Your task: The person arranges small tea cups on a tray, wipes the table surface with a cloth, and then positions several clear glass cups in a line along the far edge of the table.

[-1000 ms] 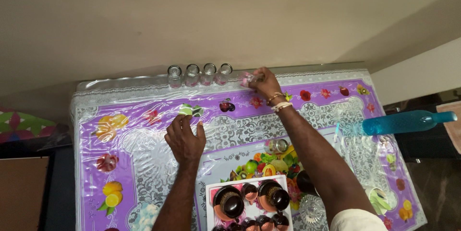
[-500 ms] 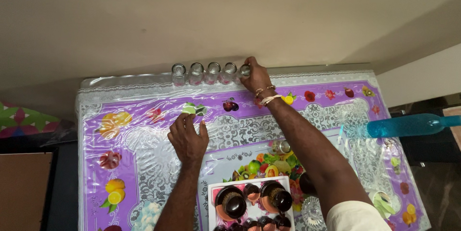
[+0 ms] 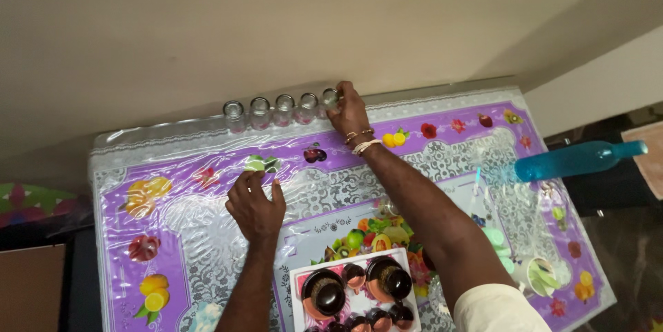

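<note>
The small glass (image 3: 331, 97) sits at 12 o'clock on the surface (image 3: 207, 249), last in a row of four glasses (image 3: 271, 111), with the right hand (image 3: 349, 112) fingers wrapped round it. Looks like the placing step, so I'd say letting go gently without knocking neighbours; left hand (image 3: 254, 204) rests flat, fingers loose, at 9 o'clock of the tray (image 3: 297, 284)

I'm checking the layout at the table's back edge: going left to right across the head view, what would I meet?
Four small clear glass jars in a row → fifth small clear glass jar under the right hand → blue translucent plastic bottle.
</note>
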